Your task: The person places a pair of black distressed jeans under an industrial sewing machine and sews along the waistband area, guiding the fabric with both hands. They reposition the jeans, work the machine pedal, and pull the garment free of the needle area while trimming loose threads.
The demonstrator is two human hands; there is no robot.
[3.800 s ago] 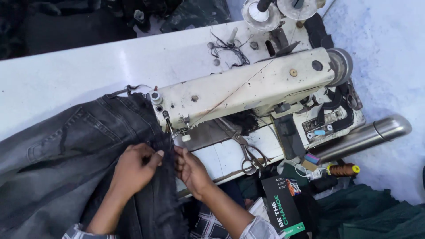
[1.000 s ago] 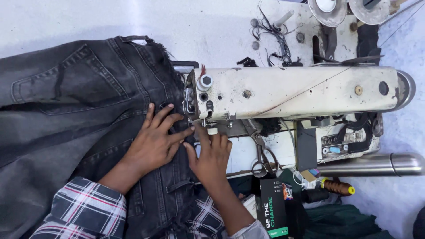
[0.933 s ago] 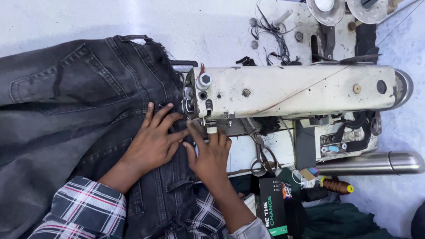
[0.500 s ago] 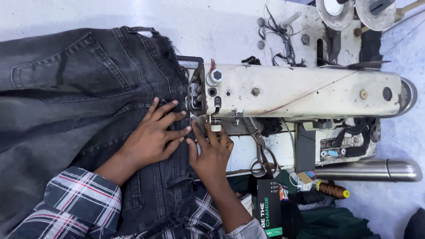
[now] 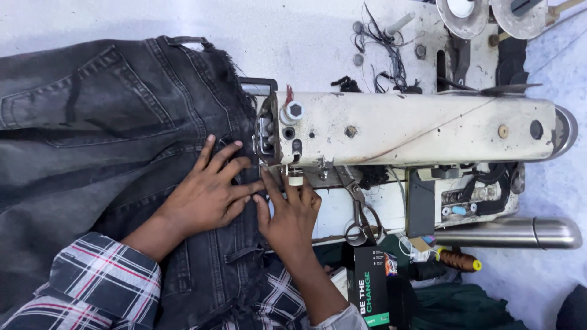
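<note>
At the needle end of the cream-coloured industrial sewing machine (image 5: 403, 128), a pair of dark grey jeans (image 5: 116, 140) was spread across the white surface (image 5: 153, 21), the waistband and back pocket lying to the left and the fabric running under the machine head. The left hand (image 5: 205, 195) was laid flat on the denim just left of the presser foot, its fingers (image 5: 229, 153) spread open and pressing the cloth down, gripping nothing. The right hand (image 5: 290, 214) was set just beside it, its fingers (image 5: 272, 186) extended and touching the fabric close in front of the needle area, likewise open and pressing rather than pinching. A plaid sleeve (image 5: 92, 281) was seen on the left forearm. Scissors (image 5: 361, 214) lay on the machine bed to the right of the right hand, with a steel flask (image 5: 507, 232), a brown thread spool (image 5: 458, 261) and a dark printed box (image 5: 370, 287) further out; loose black thread (image 5: 382, 46) sat behind the machine. To judge from this, a seam was being guided: the denim would best be kept taut and flat between the two hands, fed evenly, with the fingertips held clear of the needle, whose exact position was hidden by the machine head.
</note>
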